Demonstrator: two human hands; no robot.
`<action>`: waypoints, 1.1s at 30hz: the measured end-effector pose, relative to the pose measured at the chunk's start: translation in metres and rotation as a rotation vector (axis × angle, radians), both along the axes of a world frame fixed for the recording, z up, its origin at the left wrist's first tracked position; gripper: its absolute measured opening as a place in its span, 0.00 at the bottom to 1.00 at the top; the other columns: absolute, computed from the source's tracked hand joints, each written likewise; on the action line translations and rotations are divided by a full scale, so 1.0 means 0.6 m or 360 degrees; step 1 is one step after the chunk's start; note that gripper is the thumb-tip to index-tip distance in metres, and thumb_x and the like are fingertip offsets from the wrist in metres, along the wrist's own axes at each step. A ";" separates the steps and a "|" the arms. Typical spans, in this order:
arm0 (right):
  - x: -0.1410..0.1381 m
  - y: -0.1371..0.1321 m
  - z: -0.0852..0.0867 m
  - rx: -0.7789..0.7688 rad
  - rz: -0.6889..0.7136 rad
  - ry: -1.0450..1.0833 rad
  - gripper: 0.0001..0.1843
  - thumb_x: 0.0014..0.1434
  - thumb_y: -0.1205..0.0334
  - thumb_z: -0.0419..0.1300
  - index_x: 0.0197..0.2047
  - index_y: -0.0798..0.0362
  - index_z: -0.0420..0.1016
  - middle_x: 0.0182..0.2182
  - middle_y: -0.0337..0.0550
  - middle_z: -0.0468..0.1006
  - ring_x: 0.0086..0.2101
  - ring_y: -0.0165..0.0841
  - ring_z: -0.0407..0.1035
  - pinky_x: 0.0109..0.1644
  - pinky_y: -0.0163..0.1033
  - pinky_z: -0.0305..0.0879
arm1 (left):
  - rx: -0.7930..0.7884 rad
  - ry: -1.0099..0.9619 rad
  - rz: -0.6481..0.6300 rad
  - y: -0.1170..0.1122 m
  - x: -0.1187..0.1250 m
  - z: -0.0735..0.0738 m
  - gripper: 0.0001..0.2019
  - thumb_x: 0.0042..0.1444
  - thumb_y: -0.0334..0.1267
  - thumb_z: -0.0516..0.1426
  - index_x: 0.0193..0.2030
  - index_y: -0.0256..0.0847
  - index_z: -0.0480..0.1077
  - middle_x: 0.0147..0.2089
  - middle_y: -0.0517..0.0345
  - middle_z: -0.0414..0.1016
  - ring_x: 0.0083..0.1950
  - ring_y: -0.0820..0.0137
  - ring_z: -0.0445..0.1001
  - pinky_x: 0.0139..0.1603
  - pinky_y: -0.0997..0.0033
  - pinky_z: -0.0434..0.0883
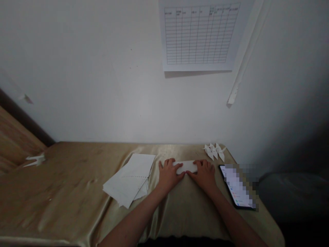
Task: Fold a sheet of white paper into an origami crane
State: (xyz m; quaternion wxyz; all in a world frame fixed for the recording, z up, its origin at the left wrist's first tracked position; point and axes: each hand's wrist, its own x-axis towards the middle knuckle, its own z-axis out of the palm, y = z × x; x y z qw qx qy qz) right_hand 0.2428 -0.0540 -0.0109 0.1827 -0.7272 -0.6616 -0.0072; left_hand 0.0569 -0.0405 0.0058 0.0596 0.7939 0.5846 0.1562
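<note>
A narrow white folded paper (186, 166) lies on the cloth-covered table in front of me. At its left end, my left hand (169, 173) grips it, with the thumb along the near edge and the fingers curled over the top. My right hand (204, 174) holds the right end in the same way. Both thumb tips almost meet at the paper's near edge. The parts of the paper beneath my fingers are hidden.
Left of my hands lies a loose stack of white paper sheets (131, 175). Several folded paper figures (214, 151) sit at the back right. A phone (235, 188) with a lit screen rests at the right edge. A printed table sheet (197, 37) hangs on the wall.
</note>
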 end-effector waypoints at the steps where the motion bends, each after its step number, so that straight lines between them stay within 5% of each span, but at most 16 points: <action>1: 0.004 0.002 -0.003 -0.0010 0.0007 0.0022 0.29 0.54 0.40 0.63 0.53 0.48 0.73 0.50 0.53 0.70 0.52 0.50 0.63 0.61 0.56 0.50 | -0.0012 -0.0005 0.0002 0.002 -0.001 -0.001 0.22 0.57 0.56 0.59 0.58 0.60 0.72 0.63 0.52 0.66 0.65 0.52 0.60 0.68 0.34 0.44; 11: 0.044 0.016 -0.004 -0.0163 0.0097 0.0181 0.26 0.55 0.53 0.65 0.57 0.44 0.74 0.51 0.49 0.69 0.53 0.45 0.64 0.59 0.47 0.56 | -0.0137 0.0045 -0.0159 0.024 -0.037 -0.008 0.22 0.58 0.51 0.60 0.60 0.68 0.68 0.66 0.58 0.63 0.68 0.53 0.57 0.67 0.32 0.47; 23: 0.073 0.024 -0.005 -0.0184 0.0255 0.0217 0.23 0.53 0.64 0.63 0.54 0.41 0.78 0.51 0.46 0.72 0.54 0.41 0.66 0.58 0.44 0.60 | -0.0250 0.0040 -0.0333 0.040 -0.083 -0.006 0.23 0.59 0.44 0.61 0.61 0.66 0.68 0.70 0.64 0.60 0.70 0.59 0.57 0.70 0.50 0.54; 30: 0.069 0.022 0.002 -0.0234 0.0240 0.0257 0.22 0.53 0.65 0.59 0.51 0.42 0.79 0.50 0.45 0.71 0.54 0.41 0.65 0.58 0.44 0.59 | -0.0257 -0.0011 -0.0281 0.032 -0.072 -0.003 0.24 0.55 0.42 0.62 0.60 0.60 0.71 0.70 0.62 0.61 0.70 0.57 0.56 0.71 0.50 0.53; 33: 0.055 0.016 0.003 -0.0197 0.0199 0.0179 0.20 0.53 0.58 0.61 0.51 0.44 0.78 0.49 0.47 0.70 0.53 0.44 0.64 0.59 0.46 0.57 | -0.0187 -0.0028 -0.0113 0.019 -0.051 -0.005 0.23 0.52 0.43 0.63 0.57 0.56 0.72 0.68 0.58 0.63 0.70 0.53 0.55 0.71 0.43 0.49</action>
